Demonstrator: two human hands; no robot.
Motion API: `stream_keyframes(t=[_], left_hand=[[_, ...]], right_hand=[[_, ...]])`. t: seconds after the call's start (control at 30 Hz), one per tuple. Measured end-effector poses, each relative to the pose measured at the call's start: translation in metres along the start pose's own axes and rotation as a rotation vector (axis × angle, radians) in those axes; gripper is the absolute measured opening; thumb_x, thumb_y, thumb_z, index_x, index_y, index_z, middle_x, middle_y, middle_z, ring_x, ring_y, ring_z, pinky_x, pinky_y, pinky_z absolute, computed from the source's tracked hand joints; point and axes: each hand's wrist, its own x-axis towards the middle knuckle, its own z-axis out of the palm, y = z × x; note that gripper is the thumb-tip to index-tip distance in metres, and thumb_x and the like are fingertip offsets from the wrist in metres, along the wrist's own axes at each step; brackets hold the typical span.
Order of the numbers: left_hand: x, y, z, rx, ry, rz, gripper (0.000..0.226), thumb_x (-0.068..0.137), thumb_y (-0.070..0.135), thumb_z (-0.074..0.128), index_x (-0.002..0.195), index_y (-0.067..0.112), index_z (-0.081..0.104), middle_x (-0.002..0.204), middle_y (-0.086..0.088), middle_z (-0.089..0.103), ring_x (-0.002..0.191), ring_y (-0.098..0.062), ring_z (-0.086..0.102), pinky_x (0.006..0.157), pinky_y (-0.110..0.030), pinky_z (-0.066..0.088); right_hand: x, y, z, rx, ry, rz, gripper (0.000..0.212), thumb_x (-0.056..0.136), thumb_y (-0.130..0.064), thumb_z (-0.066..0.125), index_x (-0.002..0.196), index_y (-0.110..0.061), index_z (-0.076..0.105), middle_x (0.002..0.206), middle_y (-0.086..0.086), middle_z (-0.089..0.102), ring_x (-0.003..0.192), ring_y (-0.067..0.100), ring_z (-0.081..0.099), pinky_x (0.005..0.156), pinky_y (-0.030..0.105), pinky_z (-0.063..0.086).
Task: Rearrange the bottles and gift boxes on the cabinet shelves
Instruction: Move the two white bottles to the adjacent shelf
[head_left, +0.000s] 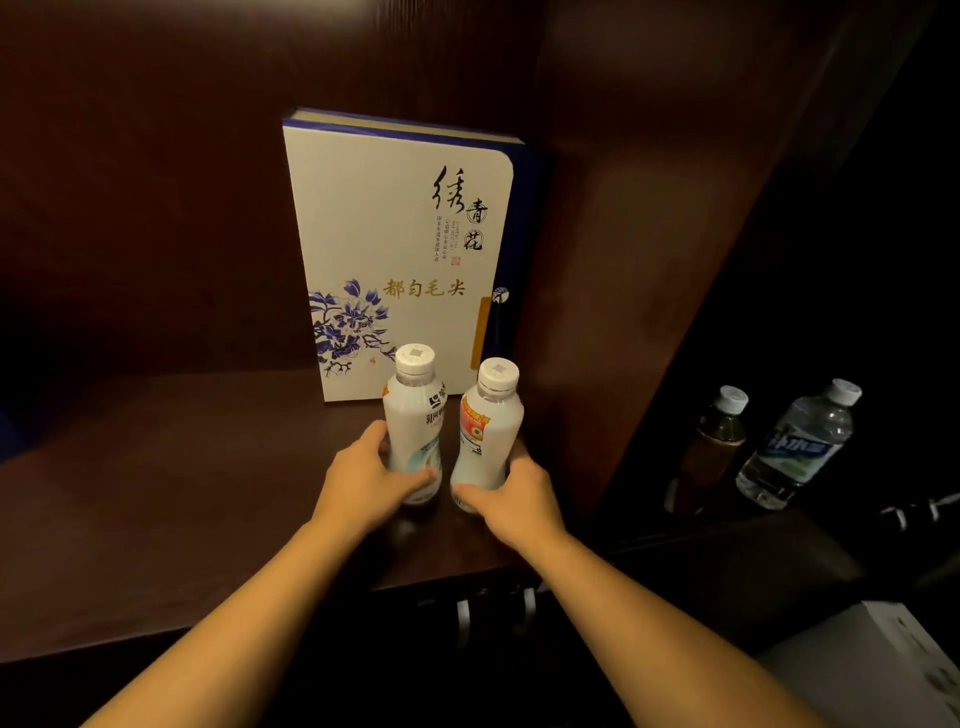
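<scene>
Two white milk-drink bottles stand upright side by side on the dark wooden shelf (156, 493). My left hand (363, 478) is wrapped around the lower part of the left bottle (415, 421). My right hand (511, 493) grips the base of the right bottle (491, 431). Behind them a tall white gift box (395, 244) with blue flowers and a blue spine stands upright against the back wall.
A wooden side wall (623, 312) divides this compartment from the one at the right, where a dark tea bottle (711, 447) and a clear water bottle (800, 447) stand. A white box (872, 670) lies at the lower right. Metal handles (493, 613) show below the shelf edge.
</scene>
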Motion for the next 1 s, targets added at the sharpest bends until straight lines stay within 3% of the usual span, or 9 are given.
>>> stream_keyframes(t=[0.17,0.4,0.57,0.8,1.0], left_hand=[[-0.063,0.024,0.01,-0.061,0.056,-0.026,0.06,0.063,0.048,0.088,0.113,0.04,0.057,0.097,0.019,0.066,0.088,-0.002,0.065,0.068,-0.024,0.052],[-0.154,0.08,0.045,-0.076,0.1,-0.016,0.062,0.06,0.052,0.087,0.115,0.04,0.061,0.097,0.016,0.071,0.083,0.001,0.068,0.07,-0.025,0.055],[-0.213,0.124,0.103,-0.125,0.033,-0.015,0.061,0.058,0.05,0.091,0.111,0.044,0.062,0.096,0.016,0.072,0.077,0.0,0.07,0.067,-0.027,0.056],[-0.258,0.188,0.191,-0.138,-0.069,0.06,0.059,0.06,0.043,0.092,0.109,0.045,0.059,0.1,0.015,0.07,0.075,0.002,0.07,0.067,-0.023,0.054],[-0.255,0.24,0.251,-0.098,-0.154,0.136,0.072,0.059,0.05,0.09,0.121,0.041,0.056,0.105,0.02,0.067,0.079,0.005,0.068,0.068,-0.019,0.053]], right_hand=[[-0.048,0.029,-0.031,0.034,-0.045,-0.049,0.078,0.055,-0.047,0.083,0.127,-0.035,0.055,0.106,-0.013,0.07,0.096,0.011,0.068,0.073,0.023,0.052],[-0.117,0.081,-0.109,0.156,-0.138,-0.108,0.073,0.06,-0.04,0.086,0.126,-0.04,0.055,0.106,-0.018,0.068,0.098,0.003,0.065,0.083,0.021,0.053],[-0.157,0.124,-0.188,0.15,-0.14,-0.13,0.072,0.059,-0.047,0.084,0.124,-0.042,0.055,0.102,-0.021,0.068,0.089,-0.006,0.064,0.069,0.01,0.048],[-0.196,0.184,-0.291,0.121,-0.042,-0.122,0.072,0.058,-0.046,0.085,0.123,-0.04,0.055,0.104,-0.02,0.069,0.091,-0.009,0.064,0.068,0.01,0.049],[-0.205,0.225,-0.36,0.166,0.075,-0.053,0.069,0.057,-0.043,0.085,0.119,-0.04,0.057,0.1,-0.021,0.069,0.089,-0.01,0.064,0.065,0.011,0.052]])
